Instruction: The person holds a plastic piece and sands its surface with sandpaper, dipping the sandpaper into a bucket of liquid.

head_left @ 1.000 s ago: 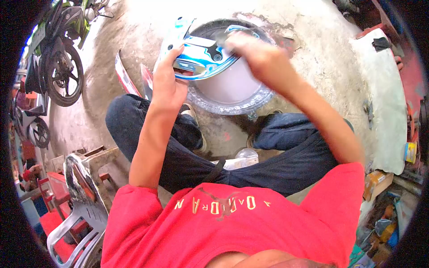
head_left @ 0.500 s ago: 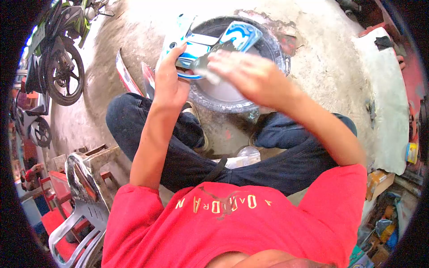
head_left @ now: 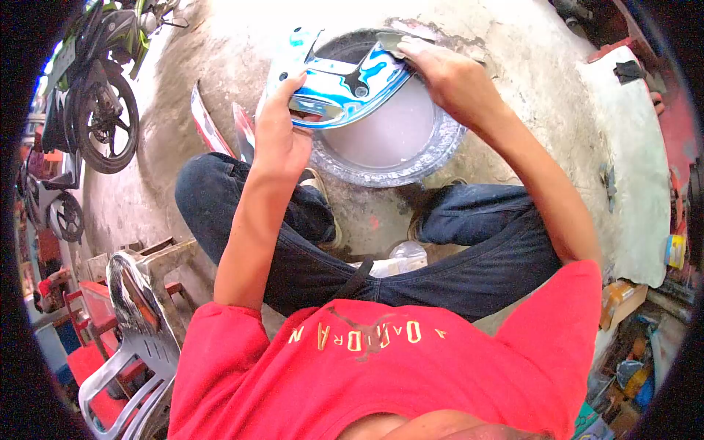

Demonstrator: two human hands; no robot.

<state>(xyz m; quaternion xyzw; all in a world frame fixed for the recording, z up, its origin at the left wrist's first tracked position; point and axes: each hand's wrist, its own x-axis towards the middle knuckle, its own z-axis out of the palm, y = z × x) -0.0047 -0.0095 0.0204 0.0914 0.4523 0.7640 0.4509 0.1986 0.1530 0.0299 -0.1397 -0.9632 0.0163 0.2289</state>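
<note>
A glossy blue and white curved panel (head_left: 337, 92) is held above a round black basin (head_left: 433, 150) with cloudy liquid (head_left: 381, 136) inside. My left hand (head_left: 282, 128) grips the panel's left side, the thumb on top and the other fingers partly hidden beneath. At the panel's upper right end, my right hand (head_left: 440, 70) has its fingers pressed round a dark grey sheet (head_left: 391, 42), which touches the panel's tip.
Red and white panels (head_left: 209, 125) lie on the concrete floor left of the basin. A motorcycle wheel (head_left: 106, 117) stands at upper left, a grey plastic chair (head_left: 143, 352) at lower left. Near my feet is a clear container (head_left: 408, 254). A pale slab (head_left: 634, 183) lies at right.
My right hand swept down and left across the panel with the dark sheet, then back up to its upper right end. My left hand keeps its hold with little movement.
</note>
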